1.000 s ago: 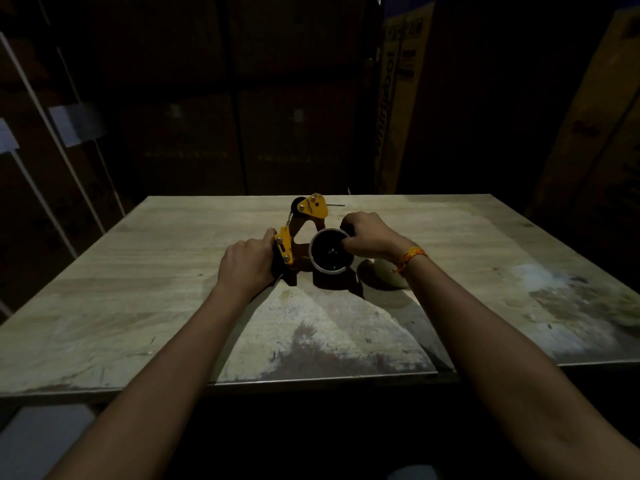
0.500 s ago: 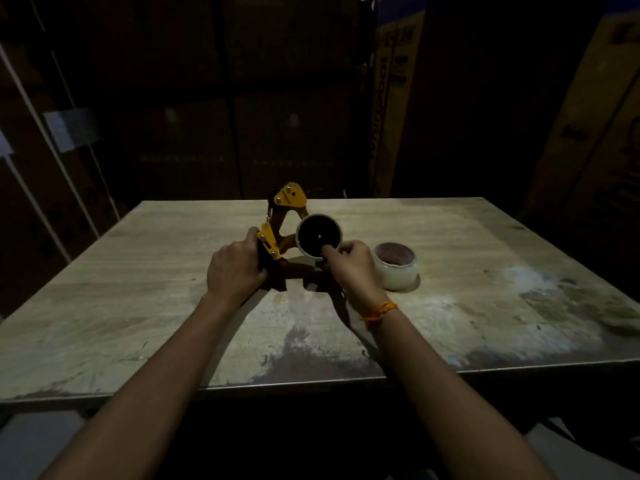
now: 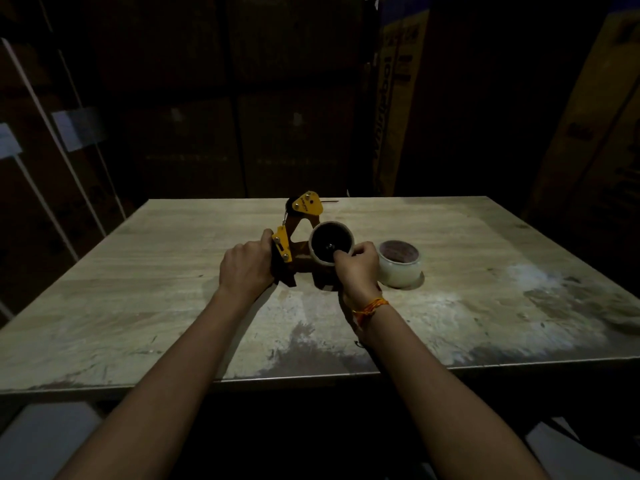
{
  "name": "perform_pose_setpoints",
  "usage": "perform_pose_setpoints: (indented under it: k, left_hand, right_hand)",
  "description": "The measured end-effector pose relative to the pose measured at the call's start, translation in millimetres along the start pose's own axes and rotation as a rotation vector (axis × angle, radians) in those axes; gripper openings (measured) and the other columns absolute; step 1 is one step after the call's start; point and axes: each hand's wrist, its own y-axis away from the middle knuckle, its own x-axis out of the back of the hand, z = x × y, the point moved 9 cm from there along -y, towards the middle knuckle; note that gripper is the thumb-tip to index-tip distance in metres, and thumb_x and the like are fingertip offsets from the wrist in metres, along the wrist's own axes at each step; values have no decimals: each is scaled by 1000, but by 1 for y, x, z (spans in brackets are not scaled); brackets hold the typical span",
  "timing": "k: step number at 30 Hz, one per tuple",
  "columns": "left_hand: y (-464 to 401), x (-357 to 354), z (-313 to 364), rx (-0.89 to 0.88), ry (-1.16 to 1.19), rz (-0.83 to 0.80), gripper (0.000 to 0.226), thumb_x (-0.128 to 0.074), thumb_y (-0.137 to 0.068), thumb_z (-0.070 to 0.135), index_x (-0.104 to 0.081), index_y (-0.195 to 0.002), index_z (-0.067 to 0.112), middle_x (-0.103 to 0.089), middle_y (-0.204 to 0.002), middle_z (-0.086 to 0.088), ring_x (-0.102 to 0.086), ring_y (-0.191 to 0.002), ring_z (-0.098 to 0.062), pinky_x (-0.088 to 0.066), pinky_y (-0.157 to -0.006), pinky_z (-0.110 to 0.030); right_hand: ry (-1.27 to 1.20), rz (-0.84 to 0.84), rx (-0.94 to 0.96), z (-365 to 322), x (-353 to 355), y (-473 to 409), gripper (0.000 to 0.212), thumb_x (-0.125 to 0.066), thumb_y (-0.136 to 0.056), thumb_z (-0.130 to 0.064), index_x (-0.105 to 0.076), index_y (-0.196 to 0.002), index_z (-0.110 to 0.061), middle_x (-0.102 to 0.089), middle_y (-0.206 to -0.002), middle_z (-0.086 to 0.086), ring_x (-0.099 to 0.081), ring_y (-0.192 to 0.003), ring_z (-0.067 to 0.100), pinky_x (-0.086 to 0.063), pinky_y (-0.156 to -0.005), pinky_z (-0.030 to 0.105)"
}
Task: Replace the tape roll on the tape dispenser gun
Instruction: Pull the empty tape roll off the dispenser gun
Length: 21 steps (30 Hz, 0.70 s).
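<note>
Dim room, worn wooden table (image 3: 145, 292). Tape gun (image 3: 298, 237) stands on the table near the middle, yellow plates on a dark frame, its front end tilted up and away. Left hand (image 3: 247, 266) is wrapped around the gun's handle, fingers curled closed on it. An almost bare roll (image 3: 331, 245) sits on the gun's hub, open face toward the camera. Right hand (image 3: 358, 268) is at the lower right rim of that roll, fingertips pinched on its edge; thumb side partly hidden, so exact contact is hard to tell. Orange thread band (image 3: 370, 306) on the right wrist. A full clear tape roll (image 3: 400, 263) lies flat on the table just right of the right hand, not touched. Cardboard boxes (image 3: 398, 98) stacked behind the table.
</note>
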Motion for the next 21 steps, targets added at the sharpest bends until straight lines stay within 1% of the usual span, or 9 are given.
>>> perform_pose_setpoints:
  k: [2, 5, 7, 9, 11, 13, 15, 19, 21]
  left_hand:
    - [0, -1, 0, 0, -10, -8, 55, -81, -81, 35, -52, -122, 11, -69, -72, -11, -69, -62, -38, -40, -52, -34]
    - [-2, -3, 0, 13, -1, -27, 60, -80, -82, 36, -50, -128, 12, -69, -76, -10, -70, -66, -38, -40, -54, -35]
    - [-3, -3, -2, 30, 21, -32, 62, -80, -82, 37, -48, -130, 13, -70, -77, -10, -70, -68, -38, -42, -56, -36]
    - [-4, -3, -4, 41, 42, -22, 63, -82, -80, 35, -48, -129, 14, -69, -76, -9, -69, -67, -37, -44, -54, -36]
    - [-4, -2, -5, 41, 58, -11, 58, -81, -81, 33, -49, -125, 14, -67, -74, -9, -68, -64, -36, -44, -53, -35]
    - [-5, -3, -6, 38, 72, -10, 53, -79, -83, 34, -49, -122, 15, -67, -75, -10, -69, -66, -38, -45, -55, -36]
    - [-7, -2, -7, 39, 82, -13, 51, -77, -85, 35, -48, -122, 15, -68, -77, -11, -70, -68, -39, -50, -57, -39]
    - [-7, -1, -7, 42, 99, -8, 51, -76, -87, 34, -48, -125, 14, -70, -82, -13, -71, -74, -41, -50, -61, -40]
    - [-7, -2, -6, 37, 83, -21, 57, -78, -84, 35, -48, -127, 14, -71, -84, -14, -71, -75, -42, -46, -60, -38]
  right_hand:
    - [-5, 0, -39, 3, 1, -1, 21, -67, -92, -5, -48, -98, -10, -52, -84, 4, -49, -69, 17, -38, -55, 29]
    - [-7, -5, -68, 0, -2, 2, 21, -70, -90, -10, -56, -104, -3, -60, -87, 8, -64, -82, 26, -41, -56, 28]
    - [9, -13, -65, -2, -3, 4, 32, -70, -88, -14, -58, -114, 1, -65, -94, 13, -70, -90, 33, -40, -55, 26]
    - [12, -26, -36, -5, -3, 6, 24, -68, -90, -12, -55, -110, -6, -63, -94, 9, -65, -82, 25, -38, -55, 27]
    - [-6, -37, 19, -8, -1, 6, 18, -67, -93, -10, -51, -101, -13, -60, -91, 6, -61, -80, 22, -43, -59, 30]
    - [-26, -67, 71, -11, 0, 7, 19, -67, -95, -10, -50, -96, -17, -63, -93, 9, -65, -85, 26, -55, -64, 34]
    - [-33, -99, 101, -15, 1, 9, 17, -67, -97, -12, -52, -98, -18, -65, -95, 8, -69, -87, 26, -63, -71, 40]
    - [63, -70, 197, -26, 7, 8, 11, -66, -100, -15, -59, -109, -14, -66, -98, 5, -68, -91, 23, -53, -64, 28]
    - [109, -77, 264, -32, 9, 8, 17, -63, -102, -11, -63, -119, -13, -67, -106, 3, -68, -94, 20, -51, -61, 20]
